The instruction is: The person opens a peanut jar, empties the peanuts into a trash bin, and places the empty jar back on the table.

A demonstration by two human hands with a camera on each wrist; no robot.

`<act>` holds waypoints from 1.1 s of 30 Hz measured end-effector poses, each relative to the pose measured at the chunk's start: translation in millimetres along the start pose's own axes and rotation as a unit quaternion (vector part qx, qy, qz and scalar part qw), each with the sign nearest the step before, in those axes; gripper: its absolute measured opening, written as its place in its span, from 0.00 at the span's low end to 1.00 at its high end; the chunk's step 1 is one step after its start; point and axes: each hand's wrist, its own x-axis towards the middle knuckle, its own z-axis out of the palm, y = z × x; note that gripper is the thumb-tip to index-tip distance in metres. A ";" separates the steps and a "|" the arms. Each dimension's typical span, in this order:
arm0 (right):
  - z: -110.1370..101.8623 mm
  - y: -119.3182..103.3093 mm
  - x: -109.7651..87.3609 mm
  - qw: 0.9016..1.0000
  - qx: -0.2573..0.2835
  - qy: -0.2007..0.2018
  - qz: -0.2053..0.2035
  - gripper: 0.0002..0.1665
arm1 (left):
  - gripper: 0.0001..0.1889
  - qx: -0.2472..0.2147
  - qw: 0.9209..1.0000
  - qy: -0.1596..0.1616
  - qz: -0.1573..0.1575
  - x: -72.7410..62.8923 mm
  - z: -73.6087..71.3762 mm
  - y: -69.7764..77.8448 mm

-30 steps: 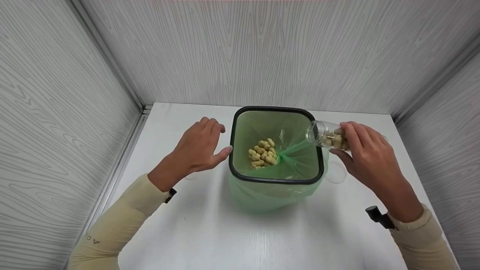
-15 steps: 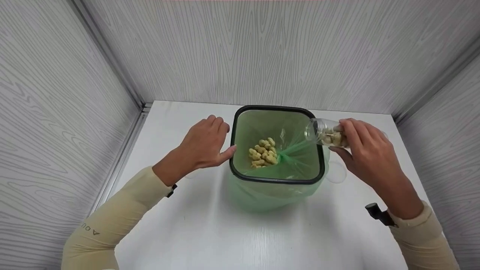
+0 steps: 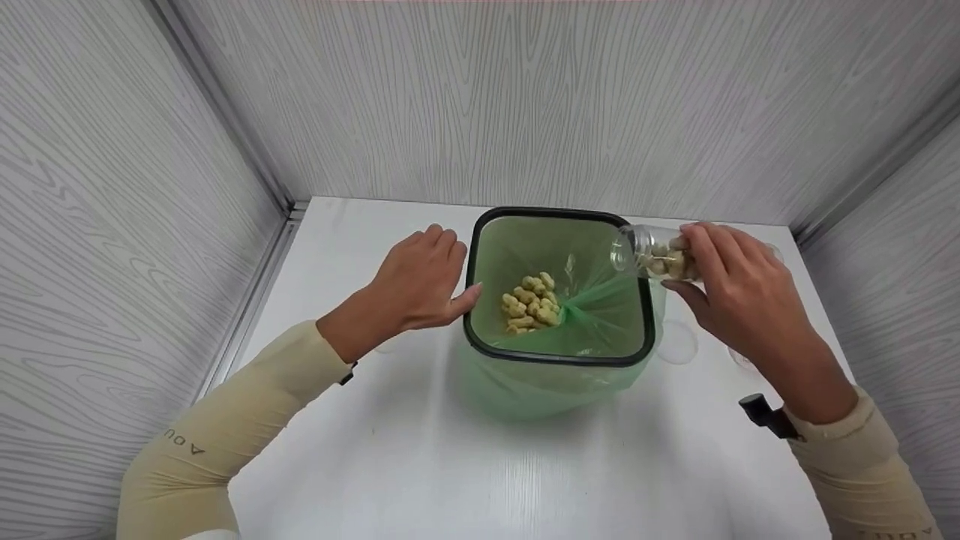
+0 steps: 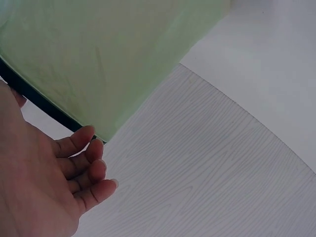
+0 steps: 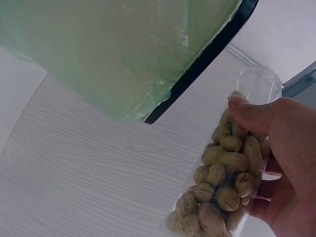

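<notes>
My right hand (image 3: 742, 289) grips a clear jar (image 3: 641, 251) of unshelled peanuts. The jar lies nearly on its side, its mouth above the right part of the bin's rim. In the right wrist view the peanuts (image 5: 229, 163) still fill much of the jar, with the thumb near its mouth. A square bin with a black rim (image 3: 559, 360) and a green bag liner (image 3: 517, 382) stands in the middle. Inside it rests a pile of peanuts (image 3: 532, 304). My left hand (image 3: 424, 277) is at the left rim, thumb against it, fingers loosely bent and holding nothing.
The bin stands on a white table (image 3: 517, 480) with wood-grain panels (image 3: 555, 97) at the back and both sides. A faint clear round disc (image 3: 677, 343) lies to the right of the bin. The liner is bunched at its right inner side.
My left hand has moved right and slightly up, its thumb coming to the bin's rim. The jar has risen slightly in view, still tilted. The peanut pile looks the same.
</notes>
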 end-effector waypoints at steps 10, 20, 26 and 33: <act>3.3 3.6 7.2 1.000 0.008 0.004 -0.024 0.41 | 0.27 0.020 1.000 -0.003 -0.002 6.4 -3.0 6.2; 8.3 8.5 14.5 0.999 0.005 0.007 -0.051 0.39 | 0.24 -0.005 0.999 -0.031 -0.006 13.3 -3.9 9.1; 12.2 11.5 18.8 0.997 -0.016 0.001 -0.072 0.34 | 0.23 -0.013 0.999 -0.034 -0.002 13.8 -3.9 8.9; 16.3 13.1 23.1 0.996 -0.027 -0.007 -0.083 0.35 | 0.21 -0.003 0.999 -0.034 0.000 13.2 -4.9 8.7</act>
